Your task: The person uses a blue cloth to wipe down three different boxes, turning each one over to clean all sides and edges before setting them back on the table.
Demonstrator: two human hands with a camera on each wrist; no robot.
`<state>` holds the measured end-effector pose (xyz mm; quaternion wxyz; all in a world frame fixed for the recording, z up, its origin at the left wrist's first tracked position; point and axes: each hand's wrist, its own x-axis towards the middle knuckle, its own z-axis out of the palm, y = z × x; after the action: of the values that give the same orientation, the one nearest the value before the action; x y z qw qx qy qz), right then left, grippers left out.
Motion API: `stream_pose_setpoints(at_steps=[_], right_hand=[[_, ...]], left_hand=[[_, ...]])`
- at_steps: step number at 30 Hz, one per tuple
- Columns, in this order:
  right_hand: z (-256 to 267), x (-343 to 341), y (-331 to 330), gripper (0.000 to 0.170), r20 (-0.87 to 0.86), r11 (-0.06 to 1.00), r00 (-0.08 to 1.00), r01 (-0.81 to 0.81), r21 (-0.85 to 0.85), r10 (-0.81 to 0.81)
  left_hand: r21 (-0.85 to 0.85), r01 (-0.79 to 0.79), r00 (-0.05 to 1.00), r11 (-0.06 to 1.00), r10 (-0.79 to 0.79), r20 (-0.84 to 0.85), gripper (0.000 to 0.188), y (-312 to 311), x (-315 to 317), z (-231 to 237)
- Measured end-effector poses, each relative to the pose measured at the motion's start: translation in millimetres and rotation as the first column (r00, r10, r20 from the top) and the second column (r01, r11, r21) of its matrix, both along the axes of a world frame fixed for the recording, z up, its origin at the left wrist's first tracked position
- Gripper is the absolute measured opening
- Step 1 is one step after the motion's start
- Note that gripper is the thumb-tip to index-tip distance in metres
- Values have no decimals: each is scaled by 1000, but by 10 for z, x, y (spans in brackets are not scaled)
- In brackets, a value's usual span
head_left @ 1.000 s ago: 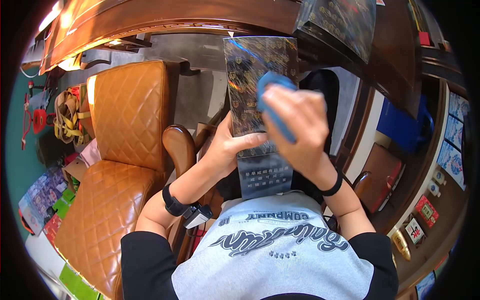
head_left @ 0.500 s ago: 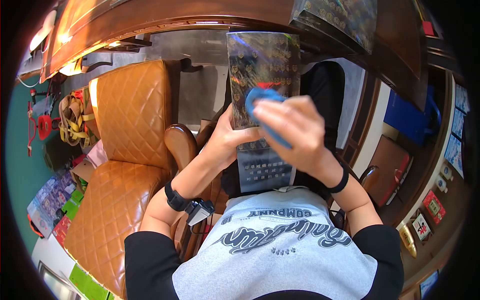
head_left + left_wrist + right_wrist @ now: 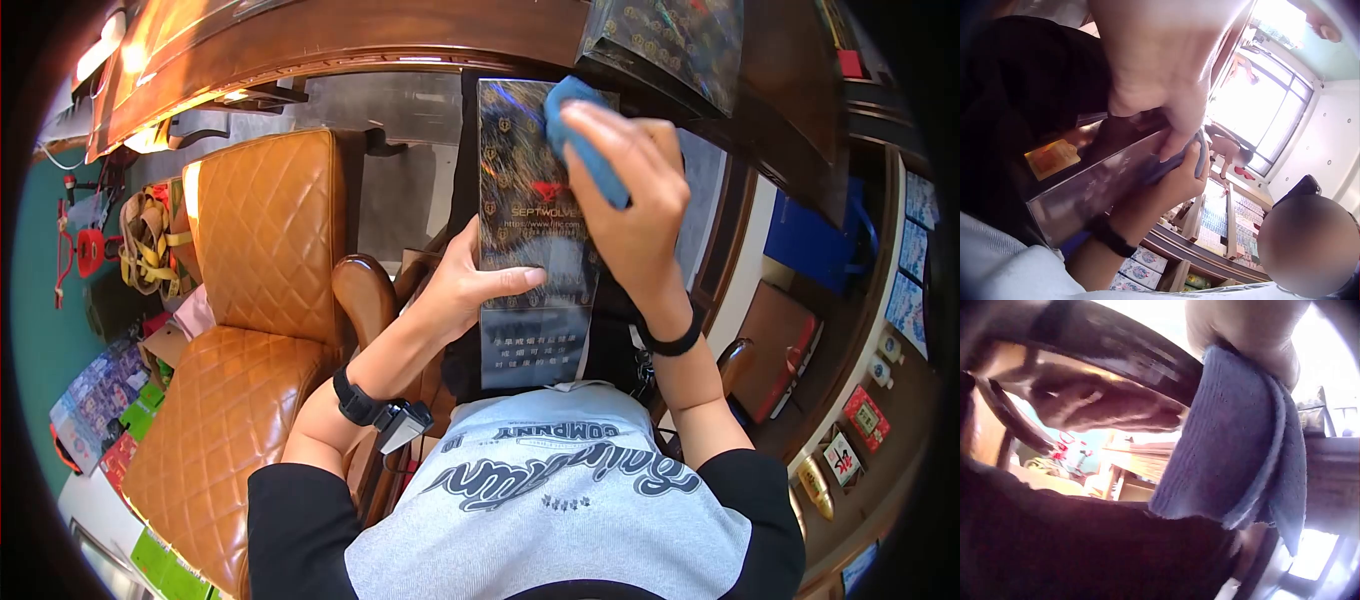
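Observation:
A long dark cigarette carton (image 3: 540, 240) in glossy clear film, printed with gold emblems and a red logo, lies over the person's lap in the head view. The left hand (image 3: 465, 280) grips its left side, thumb across the top face. At the carton's far right part, the right hand (image 3: 640, 200) holds a folded blue cloth (image 3: 575, 110) against the face. The right wrist view shows the ribbed cloth (image 3: 1229, 437) hanging below the fingers. From the left wrist, the carton's side (image 3: 1085, 194) appears under the left hand (image 3: 1160, 69).
On the dark wooden table (image 3: 420, 30) ahead stands another film-wrapped dark box (image 3: 665, 55). A brown quilted leather chair (image 3: 265, 220) is at the left. Shelving at the right holds a blue bag (image 3: 815, 235), a brown case (image 3: 775, 350) and small boxes.
The right hand and cloth have moved from the carton's middle to its far right part, uncovering the red logo and lettering. The carton has shifted slightly right in the left hand.

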<state>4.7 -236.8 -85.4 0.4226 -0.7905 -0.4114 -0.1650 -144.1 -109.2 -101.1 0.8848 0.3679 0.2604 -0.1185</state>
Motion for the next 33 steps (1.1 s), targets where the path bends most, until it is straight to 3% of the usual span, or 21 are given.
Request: stream_pose_setpoints(at_steps=[2, 6, 8, 10, 12, 14, 16, 18, 20, 22, 23, 24, 26, 30, 33], right_hand=[[78, -8, 63, 36, 83, 1000, 997, 1, -12, 0], [70, -465, 95, 33, -7, 939, 940, -341, -45, 341], [64, -457, 70, 44, -74, 928, 927, -370, -38, 367], [104, -166, 155, 42, -20, 964, 964, -265, 27, 265], [197, 56, 219, 36, 45, 998, 997, -63, -11, 63], [211, 61, 257, 39, 62, 1000, 998, -19, 11, 19], [181, -151, 216, 40, 34, 983, 983, -181, 2, 181], [116, -394, 157, 35, 31, 931, 931, -363, -46, 364], [87, -403, 73, 37, -15, 925, 925, -379, -18, 379], [96, -129, 51, 37, -17, 970, 971, -238, 38, 239], [103, 61, 35, 36, 82, 993, 990, -115, 37, 112], [77, 197, 3, 35, 76, 999, 997, -33, 39, 30], [84, 202, -88, 34, 107, 998, 992, -65, 18, 63], [4, -259, -242, 41, -63, 955, 954, -296, -10, 295], [-54, -20, -290, 40, 9, 968, 968, -250, 19, 250]], left_hand=[[4, 25, 1000, 1000, -25, 2, 69, 11, -14, -2], [76, 13, 1000, 997, -11, -23, 63, 17, -110, -152], [109, 70, 997, 992, -67, -31, 63, 27, -70, -160], [161, 86, 996, 983, -91, 21, 63, 20, -66, -100], [138, 92, 995, 986, -98, 36, 67, 16, -42, -41], [133, 88, 993, 987, -97, 65, 69, 11, -27, -10], [176, 98, 993, 980, -107, 45, 66, 40, -86, -93], [247, -40, 997, 968, 22, 77, 65, -21, -132, -111], [239, 45, 996, 970, -63, 69, 67, 29, -98, -192], [253, 107, 993, 962, -115, 17, 67, 48, -49, -77], [205, 77, 994, 976, -91, 59, 67, 31, -29, -53], [182, 66, 996, 981, -76, 48, 66, 25, -19, 8], [182, 73, 995, 981, -84, 52, 66, 51, -40, -25], [176, 47, 998, 983, -54, 33, 69, 102, -89, -65], [182, 47, 997, 982, -56, 44, 70, 68, -37, -23]])
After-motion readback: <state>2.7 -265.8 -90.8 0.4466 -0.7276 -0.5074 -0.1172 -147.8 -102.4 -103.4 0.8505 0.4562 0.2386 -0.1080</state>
